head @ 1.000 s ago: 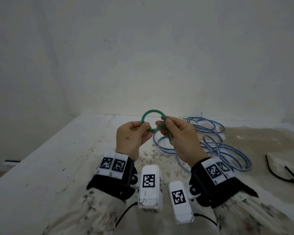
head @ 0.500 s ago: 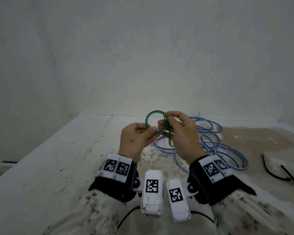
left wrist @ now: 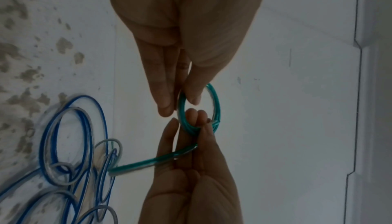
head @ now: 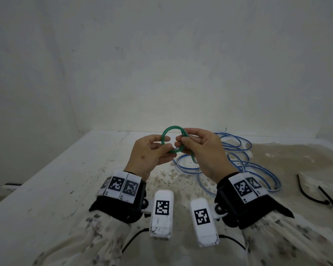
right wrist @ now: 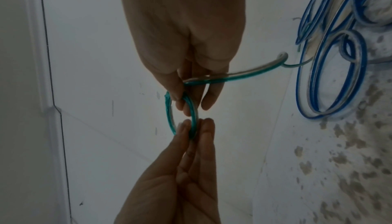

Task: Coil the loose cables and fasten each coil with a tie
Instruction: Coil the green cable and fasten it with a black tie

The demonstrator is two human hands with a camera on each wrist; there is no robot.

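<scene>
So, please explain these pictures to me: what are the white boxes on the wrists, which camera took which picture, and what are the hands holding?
The white boxes are cameras strapped to a person's wrists; a third camera sits on the head. The wide picture is the head view; the two dark close-ups look along each hand. The left hand and right hand both pinch a small green cable coil in the air, its loose end trailing off. On the stained white table lie loose blue cable and black ties.

- One green translucent cable (head: 172, 139), wound into a small coil
- One blue-and-clear cable (head: 238, 160), lying loose
- At least two black ties (head: 315, 196)
- Two hands
</scene>
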